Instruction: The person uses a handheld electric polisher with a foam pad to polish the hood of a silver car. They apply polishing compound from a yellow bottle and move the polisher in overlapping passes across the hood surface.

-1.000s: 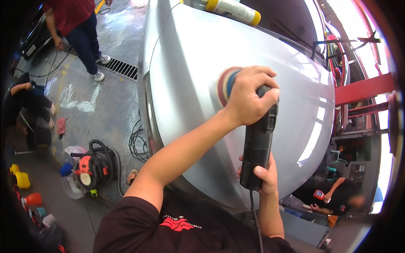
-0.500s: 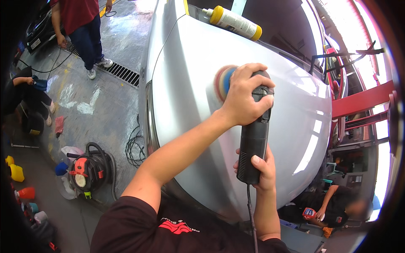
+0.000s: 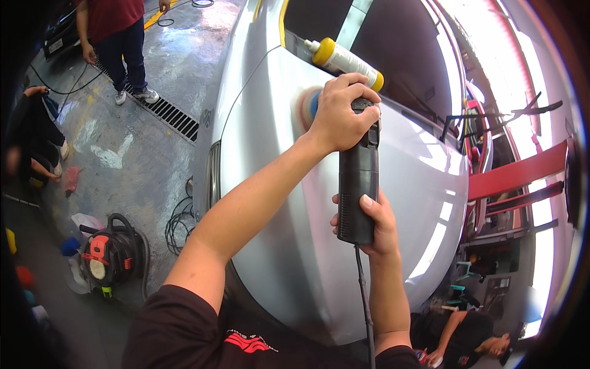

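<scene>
Your left hand (image 3: 341,114), just above the middle of the frame, has its fingers curled over the head of the black polisher (image 3: 358,203), while your right hand (image 3: 384,227), near the centre, grips the tool's rear end, thumb along its side. The blurred round pad (image 3: 306,109) sits against the silver car panel (image 3: 418,160). A yellow-capped bottle (image 3: 350,63) lies on its side at upper centre, just beyond your left fingers. The cord (image 3: 365,295) runs to the lower edge; a red-and-black vacuum (image 3: 117,255) stands lower left.
</scene>
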Motion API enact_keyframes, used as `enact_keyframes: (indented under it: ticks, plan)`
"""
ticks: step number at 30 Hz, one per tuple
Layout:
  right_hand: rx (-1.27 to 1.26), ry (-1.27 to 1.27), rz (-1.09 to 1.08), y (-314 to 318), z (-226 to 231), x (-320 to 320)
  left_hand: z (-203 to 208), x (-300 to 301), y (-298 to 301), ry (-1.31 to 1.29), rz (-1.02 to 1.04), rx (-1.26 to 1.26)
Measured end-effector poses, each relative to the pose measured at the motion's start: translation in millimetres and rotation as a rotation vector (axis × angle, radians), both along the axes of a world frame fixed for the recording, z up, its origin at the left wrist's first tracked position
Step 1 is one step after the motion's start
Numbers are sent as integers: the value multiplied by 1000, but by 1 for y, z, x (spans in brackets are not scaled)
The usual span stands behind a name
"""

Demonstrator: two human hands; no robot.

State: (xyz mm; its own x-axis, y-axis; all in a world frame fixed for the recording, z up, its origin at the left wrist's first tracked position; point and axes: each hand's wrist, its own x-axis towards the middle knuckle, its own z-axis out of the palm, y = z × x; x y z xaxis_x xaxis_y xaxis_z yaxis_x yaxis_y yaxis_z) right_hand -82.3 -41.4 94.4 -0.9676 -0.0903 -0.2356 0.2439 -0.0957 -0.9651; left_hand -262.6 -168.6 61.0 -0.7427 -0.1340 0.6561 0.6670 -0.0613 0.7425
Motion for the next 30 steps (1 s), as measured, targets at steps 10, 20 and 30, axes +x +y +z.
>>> enact_keyframes:
  ticks: [10,20,30]
  plan:
    - [-49,11,72,-15,8,-60,14,-63,-19,-32,45,59]
    - [-46,44,85,-19,4,-80,17,-85,-26,-26,-36,54]
    - [-49,22,99,-19,14,-89,21,-94,-28,-58,-23,114]
